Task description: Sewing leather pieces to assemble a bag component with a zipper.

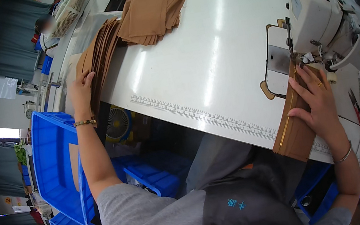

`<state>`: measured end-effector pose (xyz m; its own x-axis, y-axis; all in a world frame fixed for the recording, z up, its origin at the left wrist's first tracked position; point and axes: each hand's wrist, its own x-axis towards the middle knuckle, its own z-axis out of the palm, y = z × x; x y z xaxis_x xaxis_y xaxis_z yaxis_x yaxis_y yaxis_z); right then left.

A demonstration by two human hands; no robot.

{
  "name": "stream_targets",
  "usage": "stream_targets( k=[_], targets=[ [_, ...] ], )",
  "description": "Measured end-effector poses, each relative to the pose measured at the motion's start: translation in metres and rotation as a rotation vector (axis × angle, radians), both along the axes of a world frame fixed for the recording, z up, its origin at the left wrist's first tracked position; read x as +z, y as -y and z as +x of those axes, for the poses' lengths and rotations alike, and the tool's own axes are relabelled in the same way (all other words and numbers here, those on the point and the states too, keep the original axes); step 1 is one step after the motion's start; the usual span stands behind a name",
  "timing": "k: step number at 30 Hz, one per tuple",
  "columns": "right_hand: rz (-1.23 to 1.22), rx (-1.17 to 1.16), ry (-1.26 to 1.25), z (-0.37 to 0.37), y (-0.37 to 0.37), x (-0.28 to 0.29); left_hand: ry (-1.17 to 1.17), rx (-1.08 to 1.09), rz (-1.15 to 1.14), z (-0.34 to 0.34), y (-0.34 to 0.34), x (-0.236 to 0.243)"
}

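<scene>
Pressing flat with open fingers, the right hand (317, 101) steadies a brown zippered fabric strip (294, 126) at the bench's (207, 46) near right edge, feeding it toward the sewing machine (323, 12). The left hand (80, 92) rests its spread fingers on stacked brown pieces (101, 54) at the left edge.

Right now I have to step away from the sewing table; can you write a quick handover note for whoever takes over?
Left hand: fingers resting on the fanned row of tan fabric pieces at the white table's left edge, not visibly gripping.
Right hand: pressing flat on the folded brown fabric strip with a gold zipper, which runs up under the white sewing machine.
Done: strip positioned at the machine.
Left: a loose pile of tan pieces and the fanned row are still waiting.
</scene>
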<state>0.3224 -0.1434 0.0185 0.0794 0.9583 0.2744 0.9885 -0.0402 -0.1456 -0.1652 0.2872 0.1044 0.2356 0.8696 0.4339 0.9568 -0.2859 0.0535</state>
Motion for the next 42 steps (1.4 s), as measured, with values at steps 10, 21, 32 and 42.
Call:
stream_targets(
  k=[10, 21, 32, 42],
  targets=[
    [-0.012, 0.0, -0.012, 0.001, 0.002, 0.001, -0.068, -0.126, -0.008, -0.004, -0.006, 0.006],
    [-0.047, -0.041, -0.031, -0.004, 0.001, 0.009, -0.059, -0.04, 0.141, -0.014, -0.033, 0.077],
    [0.071, 0.024, -0.054, -0.003, 0.0, 0.002, 0.007, -0.938, -0.832, 0.187, 0.207, 0.06],
    [0.088, 0.019, 0.071, 0.004, -0.001, -0.008, 0.223, -1.317, -1.431, 0.267, 0.291, 0.009]
  ],
)
